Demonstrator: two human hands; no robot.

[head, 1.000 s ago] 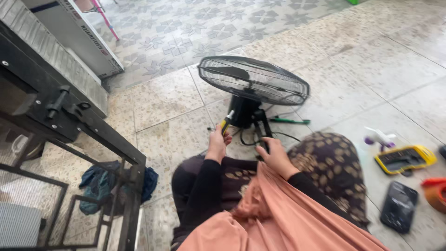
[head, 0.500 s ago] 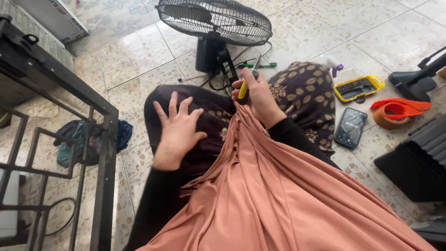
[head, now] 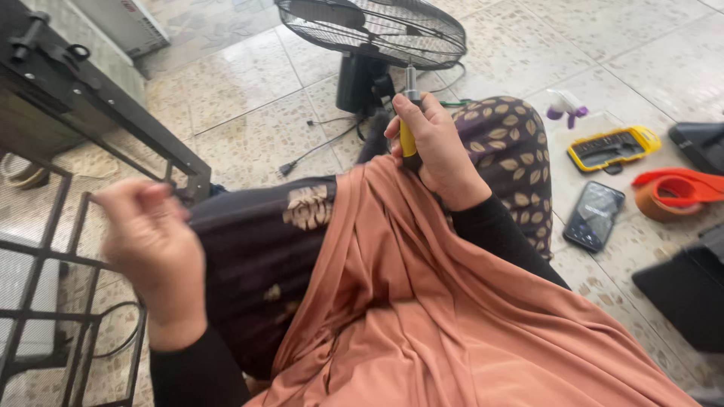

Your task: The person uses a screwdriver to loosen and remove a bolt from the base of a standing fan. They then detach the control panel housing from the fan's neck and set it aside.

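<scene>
Seated on tiled floor: right hand [head: 437, 147] clenched round a yellow-handled screwdriver [head: 409, 128] held upright over the knee, before a black fan [head: 377, 34]; left hand [head: 151, 241] raised, blurred, grip indeterminate; screwdriver seemingly poised between fastenings, needing re-aiming.

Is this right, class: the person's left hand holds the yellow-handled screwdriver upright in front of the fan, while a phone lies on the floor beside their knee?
Not quite. In the head view the right hand, not the left, holds the yellow-handled screwdriver upright in front of the fan. The left hand is raised at the other side, blurred, with nothing visibly in it. The phone does lie on the floor beside the knee.
</scene>
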